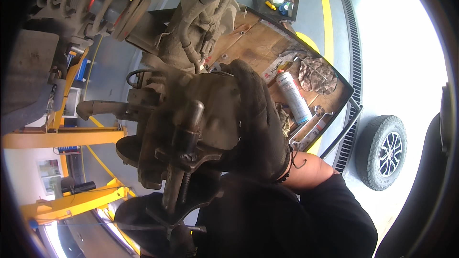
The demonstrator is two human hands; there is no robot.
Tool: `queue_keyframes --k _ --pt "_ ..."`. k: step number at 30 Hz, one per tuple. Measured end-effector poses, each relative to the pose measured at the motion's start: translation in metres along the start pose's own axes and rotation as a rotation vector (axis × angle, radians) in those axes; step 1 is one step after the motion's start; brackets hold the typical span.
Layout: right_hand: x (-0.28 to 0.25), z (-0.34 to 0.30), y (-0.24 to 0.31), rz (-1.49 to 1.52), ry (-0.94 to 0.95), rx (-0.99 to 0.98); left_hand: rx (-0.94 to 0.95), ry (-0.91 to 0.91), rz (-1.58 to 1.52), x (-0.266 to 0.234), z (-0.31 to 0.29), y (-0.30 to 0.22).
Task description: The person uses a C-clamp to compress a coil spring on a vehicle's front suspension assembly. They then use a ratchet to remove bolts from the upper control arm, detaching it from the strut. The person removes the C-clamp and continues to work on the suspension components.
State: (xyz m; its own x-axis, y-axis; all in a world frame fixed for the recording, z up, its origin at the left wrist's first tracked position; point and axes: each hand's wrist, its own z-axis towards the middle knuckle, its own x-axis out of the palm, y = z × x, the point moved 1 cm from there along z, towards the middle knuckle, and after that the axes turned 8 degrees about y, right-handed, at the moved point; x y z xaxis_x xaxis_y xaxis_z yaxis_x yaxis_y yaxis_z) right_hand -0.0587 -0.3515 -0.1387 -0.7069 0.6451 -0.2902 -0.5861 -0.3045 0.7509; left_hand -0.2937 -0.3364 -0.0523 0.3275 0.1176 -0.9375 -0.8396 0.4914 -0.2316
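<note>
Head view: the caliper lies directly left of the gloved right hand, which is nearer it and wraps its right side, fingers curled over the far edge. Its pin stands left of that grip, long axis running near to far. The left hand sits low at the near left, dark and partly hidden; I cannot tell its grip.

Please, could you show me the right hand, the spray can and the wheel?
Right hand (260, 126): head view, back of the glove.
Spray can (293, 98): head view, middle of its body.
Wheel (389, 148): head view, centre of the rim.
</note>
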Motion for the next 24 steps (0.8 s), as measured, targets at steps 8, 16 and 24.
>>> queue_keyframes --k 8,16,24 --pt "0.014 -0.005 -0.008 0.051 -0.105 -0.043 0.582 0.116 0.821 -0.042 0.018 -0.028" --pt "0.003 0.0 0.0 -0.002 -0.073 0.007 0.806 0.037 0.242 -0.005 0.013 0.009" --pt "0.008 -0.002 0.004 -0.037 -0.074 0.051 -0.066 -0.351 -0.622 0.058 0.01 -0.024"
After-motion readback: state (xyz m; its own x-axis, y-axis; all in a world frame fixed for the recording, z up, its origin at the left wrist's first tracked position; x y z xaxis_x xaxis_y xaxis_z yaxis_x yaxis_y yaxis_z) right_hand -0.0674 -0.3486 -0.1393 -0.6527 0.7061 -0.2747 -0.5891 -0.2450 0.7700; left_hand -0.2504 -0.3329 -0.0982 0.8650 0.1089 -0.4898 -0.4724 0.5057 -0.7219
